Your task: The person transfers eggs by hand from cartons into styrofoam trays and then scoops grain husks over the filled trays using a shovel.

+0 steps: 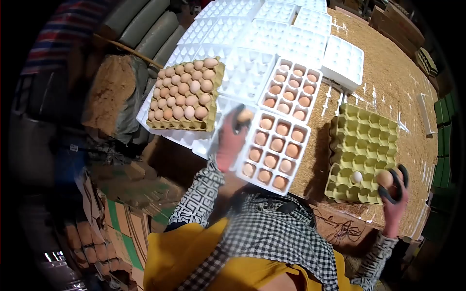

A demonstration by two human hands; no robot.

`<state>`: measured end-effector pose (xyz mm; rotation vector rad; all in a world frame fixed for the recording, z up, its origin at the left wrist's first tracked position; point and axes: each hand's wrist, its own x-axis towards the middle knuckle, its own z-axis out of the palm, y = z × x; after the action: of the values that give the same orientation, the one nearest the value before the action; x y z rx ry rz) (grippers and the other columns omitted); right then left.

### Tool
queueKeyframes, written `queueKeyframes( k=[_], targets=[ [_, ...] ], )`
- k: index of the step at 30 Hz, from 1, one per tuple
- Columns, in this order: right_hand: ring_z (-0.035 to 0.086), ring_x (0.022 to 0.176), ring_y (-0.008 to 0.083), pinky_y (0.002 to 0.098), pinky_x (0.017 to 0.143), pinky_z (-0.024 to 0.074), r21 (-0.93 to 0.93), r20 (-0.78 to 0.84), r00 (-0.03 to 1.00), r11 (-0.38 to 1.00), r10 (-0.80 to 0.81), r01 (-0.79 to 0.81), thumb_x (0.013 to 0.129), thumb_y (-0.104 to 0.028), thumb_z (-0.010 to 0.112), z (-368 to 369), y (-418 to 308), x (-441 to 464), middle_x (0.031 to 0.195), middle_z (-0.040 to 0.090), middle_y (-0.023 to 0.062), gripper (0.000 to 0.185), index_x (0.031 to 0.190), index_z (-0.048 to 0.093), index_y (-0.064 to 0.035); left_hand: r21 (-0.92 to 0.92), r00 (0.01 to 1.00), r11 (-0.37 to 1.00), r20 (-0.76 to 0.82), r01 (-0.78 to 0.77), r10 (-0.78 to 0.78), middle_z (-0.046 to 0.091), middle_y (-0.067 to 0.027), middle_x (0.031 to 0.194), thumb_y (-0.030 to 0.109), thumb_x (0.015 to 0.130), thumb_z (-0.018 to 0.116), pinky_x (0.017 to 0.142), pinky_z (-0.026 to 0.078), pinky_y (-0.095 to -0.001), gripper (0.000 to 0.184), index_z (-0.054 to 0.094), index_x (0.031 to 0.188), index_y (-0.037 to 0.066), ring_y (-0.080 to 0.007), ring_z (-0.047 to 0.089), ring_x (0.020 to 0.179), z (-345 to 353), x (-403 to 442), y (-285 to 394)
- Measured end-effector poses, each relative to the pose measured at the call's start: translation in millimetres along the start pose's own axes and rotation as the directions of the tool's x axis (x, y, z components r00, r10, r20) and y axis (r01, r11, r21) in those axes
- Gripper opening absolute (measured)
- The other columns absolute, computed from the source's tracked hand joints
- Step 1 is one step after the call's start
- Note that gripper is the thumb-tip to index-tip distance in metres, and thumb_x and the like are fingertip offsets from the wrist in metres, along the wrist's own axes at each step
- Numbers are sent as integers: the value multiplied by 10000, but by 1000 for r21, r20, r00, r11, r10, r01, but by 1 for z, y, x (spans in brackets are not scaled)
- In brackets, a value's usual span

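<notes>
while the left hand seemingly pinches a tan egg, the right hand grips brown eggs.

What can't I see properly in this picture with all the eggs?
All in the head view:
Left hand: blurred, so how it grips the egg is unclear.
Eggs in the right hand: partly covered by that hand, so their number is unclear.
Yellow-green tray stack: the top trays hide those beneath, so you can't count them.
Farthest white trays: cut off by the top edge.
</notes>
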<state>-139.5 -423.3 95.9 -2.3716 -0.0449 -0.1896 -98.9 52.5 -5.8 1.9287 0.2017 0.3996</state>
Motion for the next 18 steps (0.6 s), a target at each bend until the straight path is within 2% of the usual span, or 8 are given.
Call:
queueKeyframes(
  k=[2, 3, 6, 7, 8, 9, 12, 18],
  targets=[
    [534, 1237, 323, 420, 965, 537, 176, 89, 995, 984, -47, 31, 684, -222, 846, 80, -56, 19, 1407, 457, 177, 568, 1180, 668, -11, 248, 995, 964, 51, -99, 89, 575, -158, 1253, -59, 804, 613, 974, 472, -335, 541, 531, 1330, 37, -292, 576, 1147, -28, 34, -26],
    [563, 1206, 332, 410, 967, 529, -13, 129, 960, 967, -250, 254, 670, -216, 858, 123, -83, 32, 1384, 485, 171, 559, 1173, 680, -46, 428, 988, 892, 118, -144, 103, 534, -168, 1306, -22, 808, 609, 989, 466, -355, 547, 520, 1341, 60, -323, 551, 1184, -34, 45, -38],
    [637, 1047, 314, 377, 796, 557, -124, 210, 914, 918, -347, 377, 686, -341, 841, 249, -151, 66, 1347, 517, 154, 519, 1149, 680, -167, 641, 952, 759, 288, -111, -103, 444, -215, 1406, 91, 847, 572, 954, 486, -429, 543, 466, 1379, 85, -391, 563, 1155, -33, 65, -72],
    [645, 995, 295, 380, 723, 560, -141, 177, 887, 881, -426, 451, 749, -277, 784, 292, -159, 77, 1321, 522, 155, 432, 1152, 663, -183, 683, 933, 715, 336, -146, -130, 421, -255, 1413, 104, 859, 554, 934, 494, -451, 548, 437, 1394, 80, -419, 573, 1127, -33, 66, -81],
    [644, 978, 284, 376, 706, 561, -239, 232, 869, 840, -437, 486, 805, -178, 694, 326, -162, 86, 1317, 509, 164, 387, 1188, 635, -184, 624, 931, 771, 343, -127, -125, 411, -275, 1414, 94, 856, 566, 968, 476, -445, 544, 450, 1387, 65, -428, 542, 1169, -35, 64, -79],
    [641, 973, 291, 372, 702, 557, -376, 506, 839, 824, -200, 423, 822, -97, 621, 338, -190, 99, 1323, 494, 169, 395, 1209, 617, -176, 551, 943, 823, 327, -136, -64, 410, -272, 1418, 86, 852, 572, 989, 462, -441, 542, 458, 1381, 58, -429, 520, 1195, -41, 57, -67],
    [637, 1018, 326, 402, 786, 550, -273, 454, 832, 839, -319, 471, 852, -148, 607, 386, -171, 110, 1341, 485, 174, 356, 1206, 622, -177, 288, 934, 940, 351, -182, 73, 448, -242, 1380, 144, 826, 640, 1047, 404, -447, 544, 497, 1340, 36, -420, 472, 1246, -65, 31, -44],
    [643, 1011, 353, 420, 858, 525, -44, 439, 879, 974, -183, 224, 908, -331, 591, 412, -208, 164, 1237, 558, 184, 358, 1236, 622, -191, 531, 795, 708, 603, -465, 69, 408, -233, 1400, 376, 795, 702, 1093, 268, -530, 596, 558, 1290, 76, -415, 381, 1289, -66, 6, -89]
  ],
)
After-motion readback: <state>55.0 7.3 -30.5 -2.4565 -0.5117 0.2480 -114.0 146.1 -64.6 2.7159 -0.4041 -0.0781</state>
